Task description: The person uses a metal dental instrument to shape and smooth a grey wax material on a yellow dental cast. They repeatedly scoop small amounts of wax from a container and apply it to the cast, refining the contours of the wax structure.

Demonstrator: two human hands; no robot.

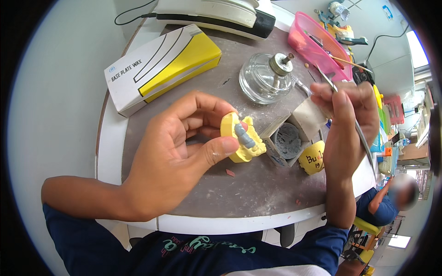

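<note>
My left hand (161, 152) grips a yellow plaster dental cast (227, 125) between thumb and fingers, above the middle of the table. Grey wax (245, 136) covers several of its teeth. To the right, my raised right hand (350, 119) is closed around a slim metal carving instrument (363, 137), its upper tip pointing up and left, apart from the cast. Between the hands stands an open small box holding a round pot of grey wax (288, 141). Beside that pot lies a second yellow cast (312, 158) with handwriting on it, partly hidden by my right wrist.
A glass spirit lamp (261, 79), unlit as far as I can see, stands beyond the cast. Behind my left hand lies a white and yellow box (161, 69). A pink basket (317, 43) of tools sits at the far right. Another person (382, 202) sits off to the right.
</note>
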